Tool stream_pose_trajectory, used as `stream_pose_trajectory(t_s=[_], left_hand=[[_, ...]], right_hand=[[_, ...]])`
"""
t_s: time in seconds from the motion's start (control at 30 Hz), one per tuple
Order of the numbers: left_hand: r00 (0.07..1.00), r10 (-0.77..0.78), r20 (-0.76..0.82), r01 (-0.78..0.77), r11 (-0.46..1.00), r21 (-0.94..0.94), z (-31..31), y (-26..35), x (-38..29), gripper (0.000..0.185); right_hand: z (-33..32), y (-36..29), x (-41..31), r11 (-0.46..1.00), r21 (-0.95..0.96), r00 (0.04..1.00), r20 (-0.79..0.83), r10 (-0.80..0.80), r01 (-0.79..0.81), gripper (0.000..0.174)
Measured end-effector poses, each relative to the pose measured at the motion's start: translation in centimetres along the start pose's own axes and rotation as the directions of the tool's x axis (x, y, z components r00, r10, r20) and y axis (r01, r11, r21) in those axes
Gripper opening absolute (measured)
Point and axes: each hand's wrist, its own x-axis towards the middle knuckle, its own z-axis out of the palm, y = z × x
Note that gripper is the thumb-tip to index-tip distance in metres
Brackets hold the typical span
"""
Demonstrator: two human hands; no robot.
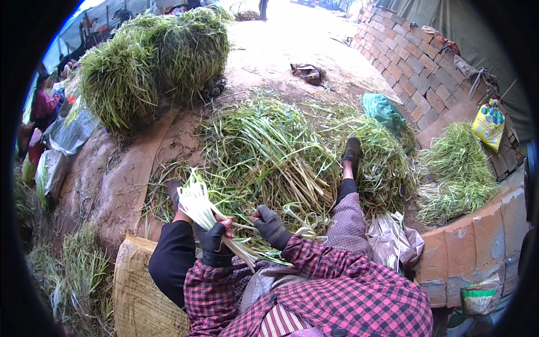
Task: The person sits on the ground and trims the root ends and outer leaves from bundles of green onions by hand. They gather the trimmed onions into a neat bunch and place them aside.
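My left hand (214,238), in a dark fingerless glove, grips a bundle of long pale stalks (200,208) above my lap. The stalks' white ends fan out up and to the left, and their other ends hang towards my lap. My right hand (269,223), gloved the same way, is just right of the bundle, its fingers curled near a thin stalk; whether it holds that stalk I cannot tell. Between my feet lies a heap of green leafy stalks (269,139), with a row of thicker yellowish stems (303,177) on it.
A large leafy stack (156,63) stands at the upper left, with people beyond it. On the right are another green pile (459,168), a teal bag (381,107), a yellow bag (488,126) and a low brick wall (471,248). A printed yellowish sack (143,290) lies at the lower left.
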Motion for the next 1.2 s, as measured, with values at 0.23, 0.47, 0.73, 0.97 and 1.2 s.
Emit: stream_pose_trajectory(t_s=[0.23, 0.47, 0.73, 0.97, 1.2], left_hand=[[1.000, 0.026, -0.007, -0.026, 0.994, -0.106, -0.9, 2.6, 0.0, 0.013], [0.999, 0.046, -0.014, -0.048, 0.966, -0.253, -3.5, 3.7, 0.2, 0.023], [0.998, -0.056, -0.016, 0.054, 0.993, -0.104, -1.9, 1.5, 0.8, 0.020], [0.995, -0.064, -0.076, 0.058, 0.996, -0.070, -2.9, 0.8, 1.8, 0.031], [0.905, -0.397, 0.153, 0.386, 0.917, 0.097, 0.6, -2.4, 0.5, 0.041]], right_hand=[[-6.3, 9.9, -0.5, 0.888, -0.458, 0.996, -0.090, 0.004, -0.045, 0.010], [-20.8, 12.8, -0.5, 0.403, -0.662, 0.769, -0.467, 0.438, -0.632, 0.020], [-5.7, -0.1, -1.0, 0.982, 0.129, 0.930, 0.327, -0.170, 0.134, 0.032], [-7.6, 2.7, -3.1, 0.784, 0.353, 0.829, 0.444, 0.340, -0.510, 0.009], [-2.0, -0.7, -3.2, 0.911, 0.295, 0.854, 0.509, 0.104, -0.287, 0.013]])
